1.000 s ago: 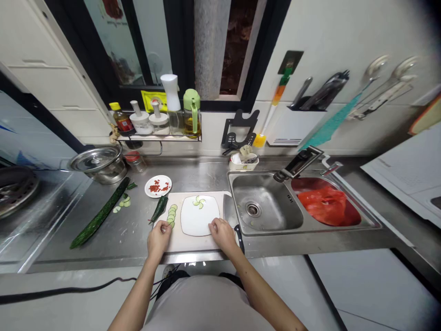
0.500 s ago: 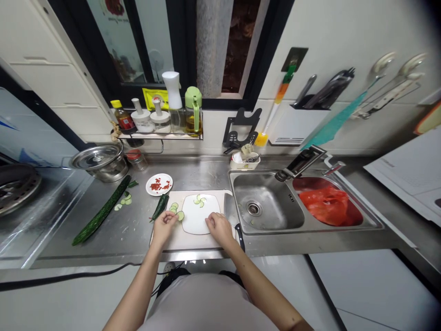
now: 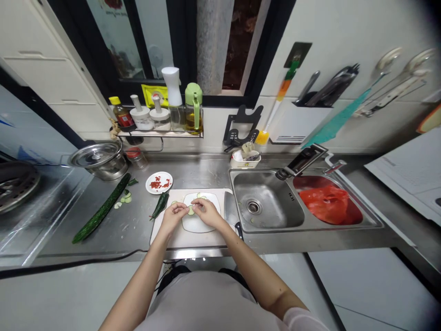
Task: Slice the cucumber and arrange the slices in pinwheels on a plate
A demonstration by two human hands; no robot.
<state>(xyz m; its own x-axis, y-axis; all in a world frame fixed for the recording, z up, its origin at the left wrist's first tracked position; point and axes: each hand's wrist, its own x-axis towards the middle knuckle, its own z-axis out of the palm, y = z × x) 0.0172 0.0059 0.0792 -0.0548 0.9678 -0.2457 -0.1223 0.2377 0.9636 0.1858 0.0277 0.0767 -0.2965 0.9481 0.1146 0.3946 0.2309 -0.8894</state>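
Note:
Over the white plate (image 3: 200, 225), my left hand (image 3: 175, 216) pinches a thin cucumber slice (image 3: 191, 211) between thumb and fingertips. My right hand (image 3: 208, 214) meets it from the other side, its fingertips closed at the slice's edge. More pale-green slices (image 3: 201, 196) lie at the plate's far side, partly covered by my right hand. The plate rests on a pale cutting board (image 3: 193, 241). Left of the plate, other slices on the board are mostly hidden by my left hand. A knife (image 3: 239, 230) lies at the board's right edge.
A dark green pepper (image 3: 160, 205) touches the board's left side. Behind it stands a small plate (image 3: 149, 188) of chopped red pieces. A long cucumber (image 3: 103, 212) lies farther left, near a lidded steel pot (image 3: 109, 171). To the right is a steel sink (image 3: 272, 223).
My left hand has moved right with the cucumber slice, from the board to above the plate. My right hand has moved left and up to meet it.

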